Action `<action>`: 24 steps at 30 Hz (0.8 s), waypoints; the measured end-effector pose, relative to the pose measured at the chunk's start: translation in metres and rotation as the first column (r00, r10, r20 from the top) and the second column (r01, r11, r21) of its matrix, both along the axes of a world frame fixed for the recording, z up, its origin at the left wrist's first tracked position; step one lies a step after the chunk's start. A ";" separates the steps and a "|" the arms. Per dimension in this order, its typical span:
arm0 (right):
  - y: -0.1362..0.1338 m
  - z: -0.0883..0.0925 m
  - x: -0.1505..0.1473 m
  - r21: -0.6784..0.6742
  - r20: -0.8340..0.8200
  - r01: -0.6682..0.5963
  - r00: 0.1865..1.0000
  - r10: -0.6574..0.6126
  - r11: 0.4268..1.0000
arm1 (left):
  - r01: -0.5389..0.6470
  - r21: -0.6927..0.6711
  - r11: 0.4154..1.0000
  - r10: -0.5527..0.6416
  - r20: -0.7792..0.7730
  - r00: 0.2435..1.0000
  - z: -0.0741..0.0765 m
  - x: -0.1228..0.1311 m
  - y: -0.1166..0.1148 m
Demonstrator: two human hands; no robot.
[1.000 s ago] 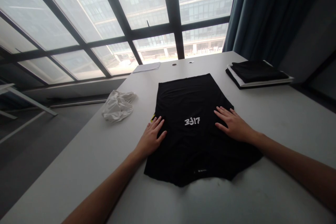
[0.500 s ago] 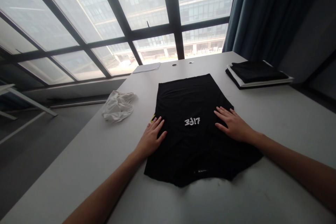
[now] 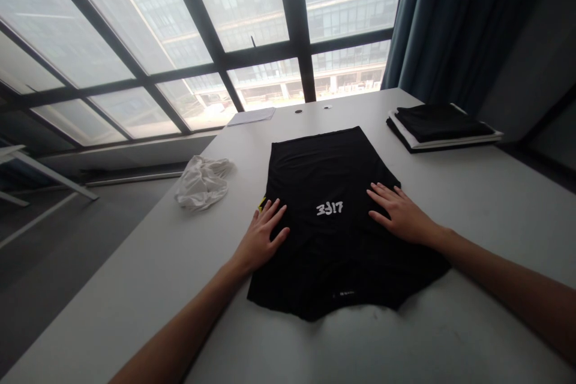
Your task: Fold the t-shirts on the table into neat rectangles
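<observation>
A black garment [image 3: 328,180] with small white lettering lies spread flat on the white table [image 3: 472,204]. My left hand [image 3: 263,237] rests palm down on its left edge, fingers stretched out and apart. My right hand [image 3: 400,213] lies flat on the right side of the garment, fingers also spread. Neither hand holds anything. A small yellow bit shows at the garment's left edge beside my left fingertips.
A crumpled white cloth [image 3: 202,181] lies at the table's left edge. A stack of folded black and white clothes [image 3: 443,126] sits at the far right. A sheet of paper [image 3: 252,115] lies by the window. A dark curtain [image 3: 454,18] hangs behind.
My left hand has slid slightly to the right and further onto the garment. My right hand and the garment have stayed where they were.
</observation>
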State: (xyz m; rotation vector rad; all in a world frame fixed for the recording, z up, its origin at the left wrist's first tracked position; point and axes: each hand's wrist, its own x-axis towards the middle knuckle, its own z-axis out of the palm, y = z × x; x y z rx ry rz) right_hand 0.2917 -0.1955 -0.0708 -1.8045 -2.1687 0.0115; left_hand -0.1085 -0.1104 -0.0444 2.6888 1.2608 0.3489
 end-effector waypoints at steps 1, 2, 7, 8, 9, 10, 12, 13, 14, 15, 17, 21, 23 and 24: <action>0.000 0.000 0.000 0.004 -0.005 -0.001 1.000 0.002 1.000 | 0.013 -0.007 1.000 -0.013 -0.026 1.000 -0.001 0.000 0.000; 0.000 0.000 0.000 0.008 -0.008 -0.003 1.000 0.003 1.000 | 0.023 -0.012 1.000 -0.023 -0.044 0.999 -0.001 0.000 0.000; 0.000 0.000 0.000 0.007 -0.004 0.001 1.000 -0.001 1.000 | -0.001 -0.001 1.000 0.001 -0.015 1.000 -0.002 0.000 0.001; 0.000 0.000 0.000 0.004 -0.001 0.002 1.000 -0.002 1.000 | -0.024 0.006 1.000 0.024 0.000 1.000 -0.002 0.000 0.002; 0.000 0.000 0.000 0.002 0.001 0.002 1.000 -0.002 1.000 | -0.047 0.011 0.999 0.047 0.009 0.999 -0.003 0.000 0.002; 0.000 0.000 0.000 0.000 0.004 0.002 1.000 -0.002 1.000 | -0.067 0.012 0.998 0.066 0.008 0.998 -0.004 0.000 0.003; 0.000 0.001 0.000 -0.004 0.009 0.003 1.000 -0.002 1.000 | -0.084 -0.001 0.996 0.084 -0.018 0.996 -0.006 -0.001 0.005; 0.000 0.001 0.000 -0.007 0.012 0.003 1.000 -0.003 1.000 | -0.083 -0.006 0.997 0.083 -0.032 0.996 -0.008 -0.002 0.006; 0.000 0.002 -0.001 -0.010 0.014 0.005 1.000 -0.005 1.000 | -0.080 -0.009 0.997 0.080 -0.043 0.996 -0.009 -0.003 0.007; -0.001 0.002 -0.001 -0.012 0.015 0.007 1.000 -0.007 1.000 | -0.078 -0.007 0.997 0.077 -0.048 0.996 -0.010 -0.003 0.008; -0.001 0.003 -0.002 -0.015 0.015 0.010 1.000 -0.010 1.000 | -0.077 0.002 0.997 0.077 -0.050 0.996 -0.012 -0.004 0.009; -0.001 0.004 -0.002 -0.011 0.010 0.010 1.000 -0.010 1.000 | -0.076 0.006 0.997 0.076 -0.045 0.996 -0.014 -0.005 0.009; -0.001 0.003 -0.002 -0.008 0.008 0.010 1.000 -0.010 1.000 | -0.076 0.002 0.997 0.076 -0.038 0.996 -0.014 -0.005 0.009; -0.001 0.003 -0.001 -0.006 0.007 0.011 1.000 -0.011 1.000 | -0.075 -0.001 0.997 0.074 -0.035 0.997 -0.013 -0.005 0.009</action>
